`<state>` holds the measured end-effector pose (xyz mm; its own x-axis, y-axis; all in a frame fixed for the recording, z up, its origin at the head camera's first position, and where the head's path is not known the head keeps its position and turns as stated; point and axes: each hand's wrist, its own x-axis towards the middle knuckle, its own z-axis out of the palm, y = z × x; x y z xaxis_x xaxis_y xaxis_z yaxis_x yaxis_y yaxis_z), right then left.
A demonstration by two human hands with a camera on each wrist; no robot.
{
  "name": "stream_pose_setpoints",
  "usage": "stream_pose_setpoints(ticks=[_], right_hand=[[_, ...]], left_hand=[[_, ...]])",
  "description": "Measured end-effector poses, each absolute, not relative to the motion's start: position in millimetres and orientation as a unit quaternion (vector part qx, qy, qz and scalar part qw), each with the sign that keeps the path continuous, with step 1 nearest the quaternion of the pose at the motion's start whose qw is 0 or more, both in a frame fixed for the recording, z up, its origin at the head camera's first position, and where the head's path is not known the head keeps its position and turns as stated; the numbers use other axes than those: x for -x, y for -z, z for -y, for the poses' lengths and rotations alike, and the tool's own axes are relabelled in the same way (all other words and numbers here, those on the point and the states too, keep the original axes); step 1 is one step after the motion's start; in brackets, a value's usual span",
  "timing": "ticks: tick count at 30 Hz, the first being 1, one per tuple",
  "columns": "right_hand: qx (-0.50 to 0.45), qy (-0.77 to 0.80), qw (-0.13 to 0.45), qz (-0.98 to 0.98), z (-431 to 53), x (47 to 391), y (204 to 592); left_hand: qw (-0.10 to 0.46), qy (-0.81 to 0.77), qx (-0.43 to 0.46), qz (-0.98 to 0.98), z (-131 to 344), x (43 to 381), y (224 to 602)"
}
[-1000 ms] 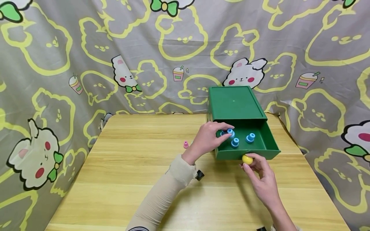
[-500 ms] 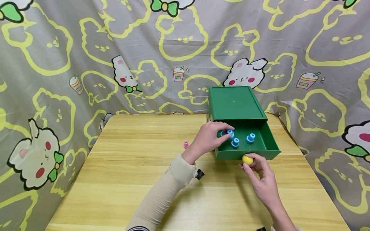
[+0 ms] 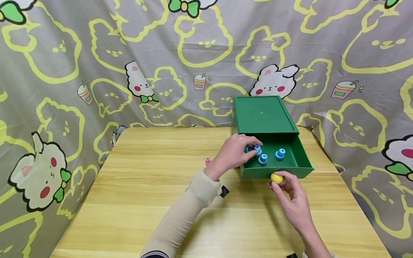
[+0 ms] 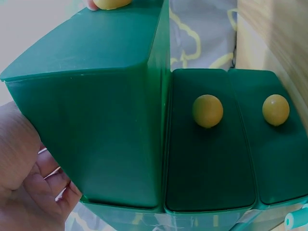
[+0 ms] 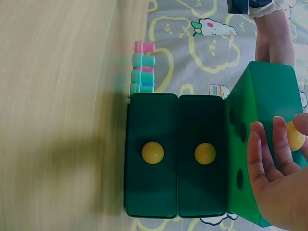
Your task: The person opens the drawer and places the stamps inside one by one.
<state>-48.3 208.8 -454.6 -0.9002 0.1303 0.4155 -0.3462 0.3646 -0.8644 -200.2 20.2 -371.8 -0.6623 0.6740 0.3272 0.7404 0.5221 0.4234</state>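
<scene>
A green drawer cabinet (image 3: 264,114) stands at the right back of the table with its top drawer (image 3: 258,173) pulled out. Several blue pegs lie in the drawer, one of them a flanged peg (image 3: 280,154) standing apart. My left hand (image 3: 233,153) reaches over the drawer's left side and pinches a blue peg (image 3: 257,148) between thumb and finger. In the left wrist view the drawer wall hides those fingertips. My right hand (image 3: 294,204) grips the round yellow knob (image 3: 276,177) on the drawer front; the right wrist view shows its other fingers extended beside the drawer.
Two shut drawers with yellow knobs (image 5: 153,152) sit below the open one. A pink peg (image 3: 207,161) stands on the table left of the cabinet. The right wrist view shows teal pegs (image 5: 144,60) lined up there too. A patterned curtain (image 3: 200,43) hangs behind.
</scene>
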Motion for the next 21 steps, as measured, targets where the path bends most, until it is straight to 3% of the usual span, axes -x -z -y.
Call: stream_pose_setpoints(ticks=[21], right_hand=[[-0.053, -0.544, 0.194, 0.815, -210.3, 48.9, 455.4]], left_hand=[[0.016, 0.248, 0.397, 0.884, -24.7, 201.9, 366.6]])
